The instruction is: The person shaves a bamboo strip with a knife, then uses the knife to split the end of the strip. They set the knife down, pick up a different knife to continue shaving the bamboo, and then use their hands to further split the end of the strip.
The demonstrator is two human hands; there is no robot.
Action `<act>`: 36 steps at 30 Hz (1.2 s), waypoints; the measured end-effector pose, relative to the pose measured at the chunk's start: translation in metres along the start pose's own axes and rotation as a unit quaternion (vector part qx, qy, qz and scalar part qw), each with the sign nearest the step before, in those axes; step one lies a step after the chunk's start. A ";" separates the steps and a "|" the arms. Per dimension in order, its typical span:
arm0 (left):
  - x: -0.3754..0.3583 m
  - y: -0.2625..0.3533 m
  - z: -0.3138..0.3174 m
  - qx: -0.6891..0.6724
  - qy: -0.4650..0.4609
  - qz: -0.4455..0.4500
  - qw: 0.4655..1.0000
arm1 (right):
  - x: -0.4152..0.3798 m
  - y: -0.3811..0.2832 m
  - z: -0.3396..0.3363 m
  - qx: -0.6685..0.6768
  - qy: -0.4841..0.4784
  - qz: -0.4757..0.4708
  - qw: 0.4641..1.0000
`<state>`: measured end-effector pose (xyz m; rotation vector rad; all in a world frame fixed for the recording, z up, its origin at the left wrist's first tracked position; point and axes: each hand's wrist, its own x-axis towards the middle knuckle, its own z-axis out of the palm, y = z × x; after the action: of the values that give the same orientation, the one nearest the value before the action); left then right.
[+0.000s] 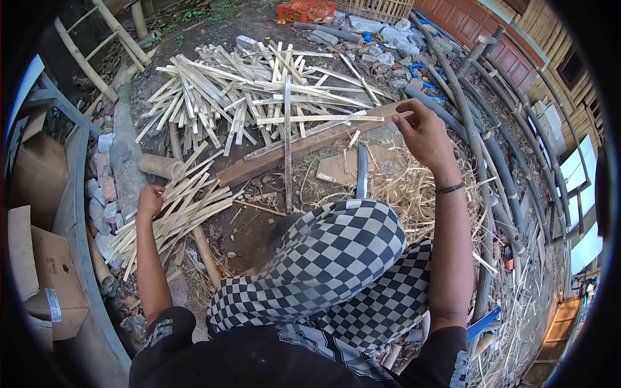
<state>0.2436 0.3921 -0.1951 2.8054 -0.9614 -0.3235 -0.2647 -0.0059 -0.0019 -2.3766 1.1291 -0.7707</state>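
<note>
My left hand [151, 200], fingers curled together, is at the left edge of a small pile of split bamboo strips [200, 208]; what it pinches is too small to make out. My right hand [425, 141] is over the far right end of a brown wooden plank [310, 143], thumb and forefinger apart. Just left of its fingertips ends a pale bamboo strip [323, 119], lying across the plank. A darker upright strip [288, 149] crosses the plank too. Near my checkered knee stands a blade [362, 171], its lower end hidden.
A large heap of bamboo strips [213, 90] lies beyond the plank. Curly shavings [414, 187] cover the ground at right, beside long bamboo poles [479, 149]. Cardboard boxes [58, 278] stand at left. Rubble [394, 39] and an orange crate [306, 10] are at the back.
</note>
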 end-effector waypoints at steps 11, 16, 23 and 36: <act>0.012 0.135 0.023 0.122 0.069 -0.065 0.988 | 0.015 -0.002 0.033 -0.015 -0.053 -0.018 0.998; 0.061 0.252 0.110 -0.007 -0.020 0.121 0.992 | 0.014 0.006 0.039 -0.033 -0.084 -0.008 0.996; 0.049 0.363 0.177 0.009 0.039 0.121 0.992 | 0.008 0.021 0.043 -0.083 -0.077 -0.028 0.993; 0.096 0.336 0.153 -0.283 0.061 0.136 0.947 | -0.012 0.002 0.002 0.013 -0.128 0.002 0.992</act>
<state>0.0819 0.0586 -0.2839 2.1214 -1.0138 -0.3210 -0.2708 0.0026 -0.0080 -2.3688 1.0095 -0.4590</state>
